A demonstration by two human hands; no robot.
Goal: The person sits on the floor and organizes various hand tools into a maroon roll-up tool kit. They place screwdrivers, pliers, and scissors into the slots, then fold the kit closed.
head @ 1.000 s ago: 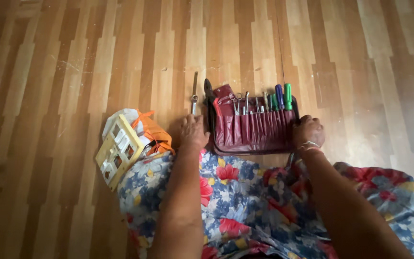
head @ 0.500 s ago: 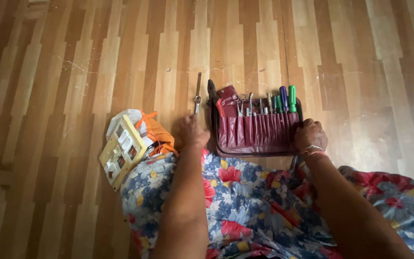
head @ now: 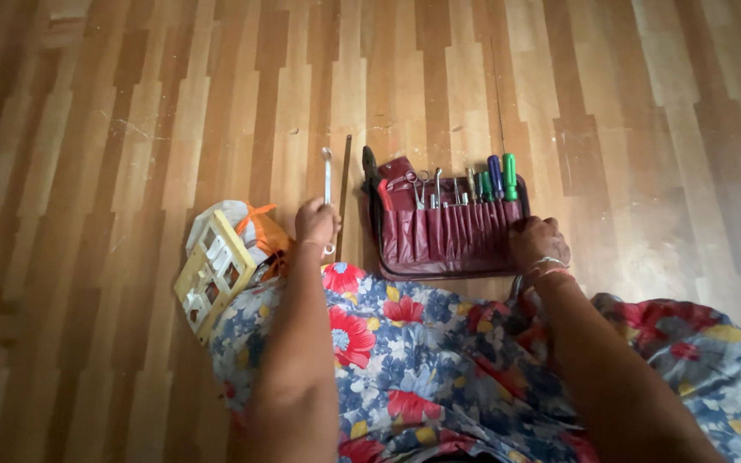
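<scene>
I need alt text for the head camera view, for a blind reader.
A left hand holds a metal wrench above a wooden floor, while the right hand rests on an open maroon tool pouch of screwdrivers and scissors.

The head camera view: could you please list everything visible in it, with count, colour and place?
Dark red leather tool roll: one, open on the floor, centre.
Screwdrivers with green and blue handles: about three, in the roll's right pockets.
Small metal tools, scissors among them: several, silver, in the middle pockets.
Silver metal wrench: one, held upright left of the roll.
Thin dark metal rod: one, lying on the floor between wrench and roll.
Pale yellow plastic grid frame: one, left, by the knee.
Orange and white bag: one, behind the frame.
Striped wooden floor: all around.
Flowered blue and red dress: over the lap.
Left hand: grips the wrench.
Right hand: on the roll's right edge.
</scene>
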